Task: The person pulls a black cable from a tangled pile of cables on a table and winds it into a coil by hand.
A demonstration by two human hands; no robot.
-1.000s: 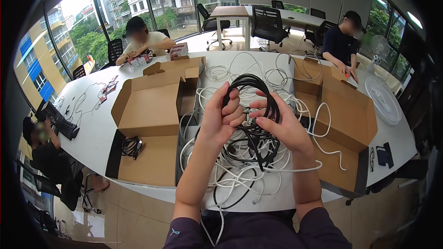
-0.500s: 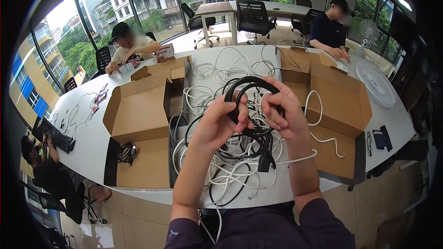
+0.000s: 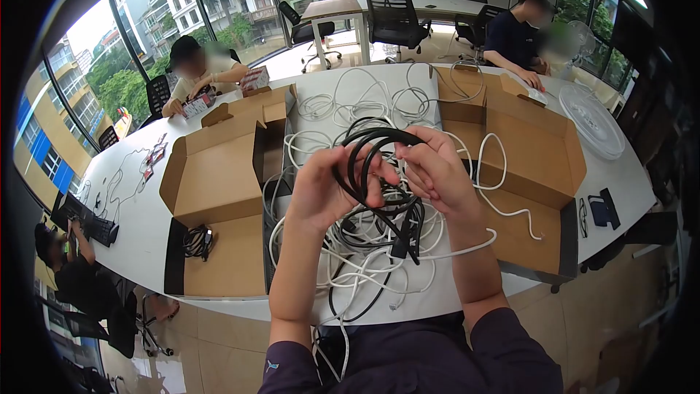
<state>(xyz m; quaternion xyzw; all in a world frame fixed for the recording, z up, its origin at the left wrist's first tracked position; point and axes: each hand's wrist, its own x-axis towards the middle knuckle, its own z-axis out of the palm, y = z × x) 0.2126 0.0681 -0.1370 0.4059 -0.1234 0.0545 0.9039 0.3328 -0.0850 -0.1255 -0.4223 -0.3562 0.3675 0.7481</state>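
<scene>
A looped black cable [image 3: 357, 164] hangs between my two hands above the table. My left hand [image 3: 328, 182] is at the left side of the loops, its fingers curled round them. My right hand [image 3: 434, 168] pinches the loops at their upper right. A dark plug [image 3: 399, 246] dangles below. Beneath lies a tangle of white cables [image 3: 364, 266] with some black ones mixed in. In the open cardboard box [image 3: 226, 266] on the left rests a coiled black cable [image 3: 197, 241].
Another open cardboard box [image 3: 536, 237] with a white cable end [image 3: 536, 236] over it is on the right. Three people sit round the table [image 3: 138, 211]. A clear plastic reel [image 3: 592, 122], glasses [image 3: 582, 217] and a dark case [image 3: 601, 211] lie at the right.
The black loops have shifted left and spread apart between my hands. My right hand has moved from the loops' right side to their upper right. The view has also shifted.
</scene>
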